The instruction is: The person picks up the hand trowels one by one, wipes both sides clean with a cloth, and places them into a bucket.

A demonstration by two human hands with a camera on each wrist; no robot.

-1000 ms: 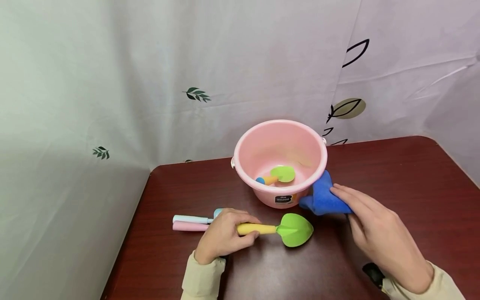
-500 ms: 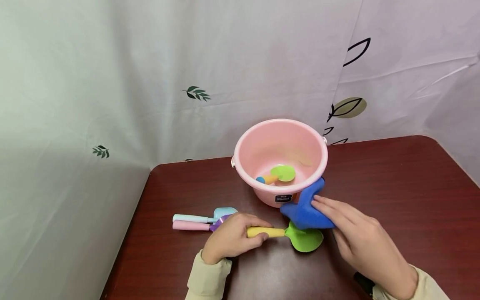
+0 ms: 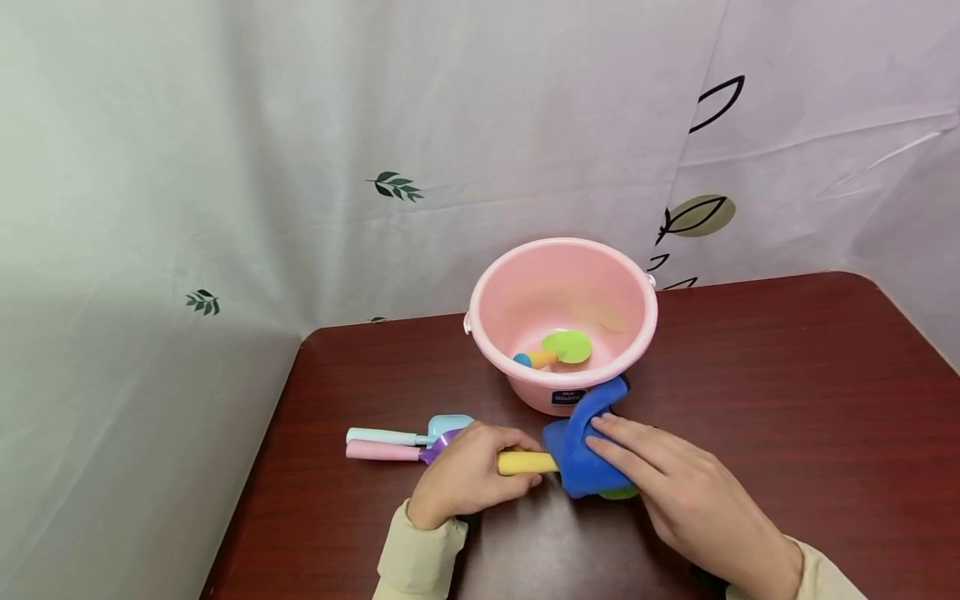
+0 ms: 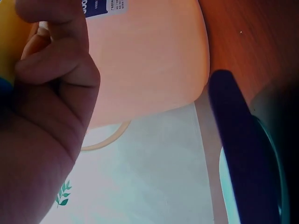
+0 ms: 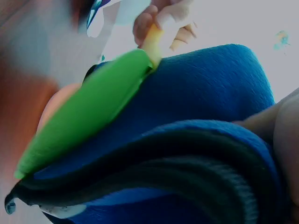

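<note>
My left hand (image 3: pixel 467 473) grips the yellow handle of a toy shovel (image 3: pixel 527 462), held low above the table in front of the bucket. Most of its green blade, seen from the side in the right wrist view, lies under a blue cloth (image 3: pixel 588 468); only the blade's lower edge shows in the head view. The right hand (image 3: pixel 686 496) holds this cloth, its fingers lying across the top of it. In the right wrist view the cloth (image 5: pixel 210 88) spreads behind the green blade (image 5: pixel 84 109) and folds round below it.
Behind the hands stands a pink bucket (image 3: pixel 528 392) with a small green-bladed shovel (image 3: pixel 568 347) inside. Left of it lie a light blue shovel (image 3: pixel 386 437) and a purple shovel with a pink handle (image 3: pixel 384 451), partly behind the left hand. A curtain backs the table (image 3: pixel 780 358).
The right hand has brought the blue cloth leftward from beside the bucket onto the green blade. The left hand has shifted slightly right with the shovel, whose blade has tilted and become mostly covered.
</note>
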